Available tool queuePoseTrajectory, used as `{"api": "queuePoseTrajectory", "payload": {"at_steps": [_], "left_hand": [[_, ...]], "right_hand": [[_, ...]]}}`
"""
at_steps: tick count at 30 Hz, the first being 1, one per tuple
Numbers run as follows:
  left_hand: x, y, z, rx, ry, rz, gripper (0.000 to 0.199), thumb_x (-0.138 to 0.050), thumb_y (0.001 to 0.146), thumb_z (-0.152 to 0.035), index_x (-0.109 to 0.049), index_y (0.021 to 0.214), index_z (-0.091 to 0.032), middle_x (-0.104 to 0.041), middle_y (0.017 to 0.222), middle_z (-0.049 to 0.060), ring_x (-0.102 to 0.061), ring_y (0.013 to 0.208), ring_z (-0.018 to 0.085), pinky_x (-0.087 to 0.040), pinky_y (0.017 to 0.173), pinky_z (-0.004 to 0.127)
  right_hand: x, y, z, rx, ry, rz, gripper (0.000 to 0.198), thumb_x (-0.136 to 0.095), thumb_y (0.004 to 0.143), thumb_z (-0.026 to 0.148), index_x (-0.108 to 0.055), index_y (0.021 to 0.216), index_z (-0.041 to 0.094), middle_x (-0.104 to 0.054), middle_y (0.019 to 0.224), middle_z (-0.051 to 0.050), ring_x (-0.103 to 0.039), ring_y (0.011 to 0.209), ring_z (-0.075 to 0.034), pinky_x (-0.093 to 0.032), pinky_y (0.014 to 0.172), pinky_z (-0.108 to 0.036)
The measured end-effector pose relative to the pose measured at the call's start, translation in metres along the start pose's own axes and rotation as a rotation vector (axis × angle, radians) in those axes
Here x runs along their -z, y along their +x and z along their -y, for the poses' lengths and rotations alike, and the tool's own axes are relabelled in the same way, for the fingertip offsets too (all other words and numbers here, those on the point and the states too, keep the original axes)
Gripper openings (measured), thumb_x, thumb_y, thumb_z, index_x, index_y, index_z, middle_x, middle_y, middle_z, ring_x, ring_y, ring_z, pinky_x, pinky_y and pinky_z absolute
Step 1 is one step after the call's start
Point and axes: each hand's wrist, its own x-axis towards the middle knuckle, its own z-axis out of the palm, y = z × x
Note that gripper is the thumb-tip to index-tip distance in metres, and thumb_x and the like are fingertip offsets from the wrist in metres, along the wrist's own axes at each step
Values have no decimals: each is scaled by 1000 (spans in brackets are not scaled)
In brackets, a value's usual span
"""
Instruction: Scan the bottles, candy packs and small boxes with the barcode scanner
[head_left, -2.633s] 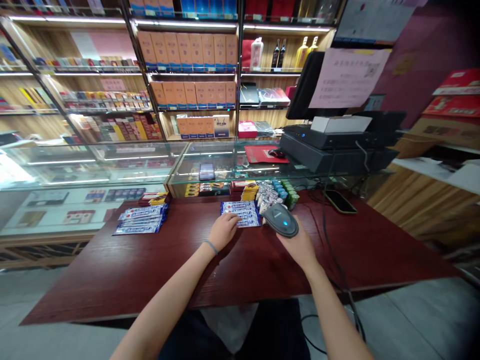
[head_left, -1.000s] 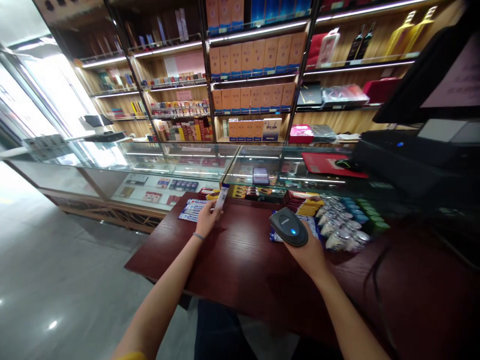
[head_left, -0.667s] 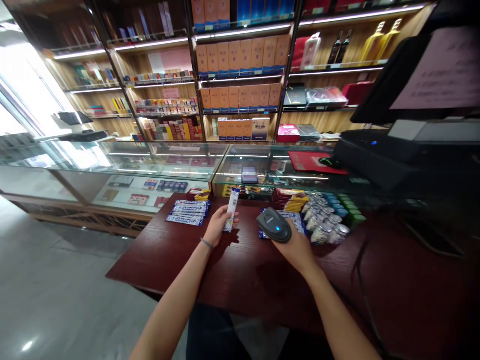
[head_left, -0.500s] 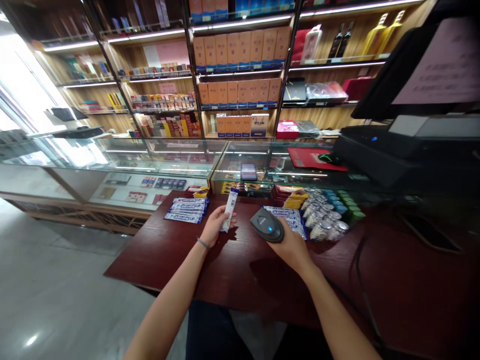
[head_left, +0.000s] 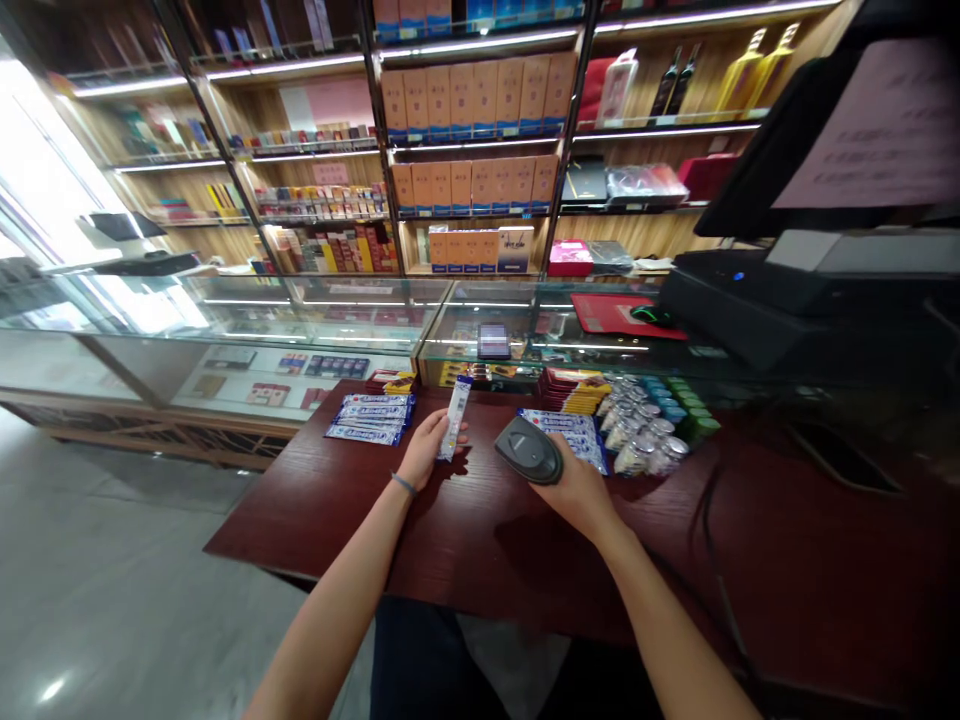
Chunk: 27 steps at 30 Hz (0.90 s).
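Note:
My left hand point(head_left: 426, 448) grips a slim white-and-blue packet point(head_left: 454, 415) upright over the table, its printed back turned toward the scanner. In my right hand point(head_left: 579, 488) is a dark grey handheld barcode scanner point(head_left: 528, 450), its head pointing left at the packet, with a gap between them. A fanned pile of similar blue-and-white packets point(head_left: 369, 419) lies left of my left hand. Another pile of these packets point(head_left: 574, 432) is partly hidden behind the scanner and my right hand.
Rows of small capped jars point(head_left: 643, 440) stand at the right, beside a stack of red-and-yellow packs point(head_left: 574, 390). A cable point(head_left: 709, 540) trails over the dark red table point(head_left: 315, 530). Behind runs a glass display counter point(head_left: 337, 300); a phone-like dark slab point(head_left: 844, 455) lies at far right.
The blue light on top of the scanner has gone out. Both hands keep nearly the same positions; the whole view has shifted slightly.

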Motion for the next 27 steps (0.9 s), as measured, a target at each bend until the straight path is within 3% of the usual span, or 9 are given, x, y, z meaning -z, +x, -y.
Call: {"api": "queuePoseTrajectory", "payload": {"at_steps": [6,11,19,27], "left_hand": [[-4,3,8,-110,44,-17,53,-69,84,-45,-57,128,-18,-70,118,13,-71,91,18,-58,74,28],[-19,-1,5,-314,399,77,49,-70,82,-42,-62,126,-21,-72,111,8,-69,97,20,-57,83,32],[-70,-19,11,-666,1078,336,31,-61,91,-29,-66,122,-27,-71,118,5,-66,110,24,-51,99,38],[-118,-19,42,-742,1324,443,30,-59,92,-22,-65,121,-27,-71,116,6,-65,106,23,-52,93,35]], "right_hand": [[26,-3,-6,-65,74,-52,43,-68,77,37,-53,116,30,-76,89,-1,-74,89,-30,-50,66,-31],[48,-16,-24,-136,75,-128,36,-68,77,38,-54,109,29,-76,90,-3,-74,92,-31,-52,69,-33],[72,-43,-55,-196,66,-248,48,-69,76,37,-53,121,31,-76,93,-4,-73,96,-31,-55,74,-36],[93,-65,-74,-258,25,-271,40,-66,76,37,-53,113,29,-76,88,-5,-74,89,-32,-51,67,-33]]}}
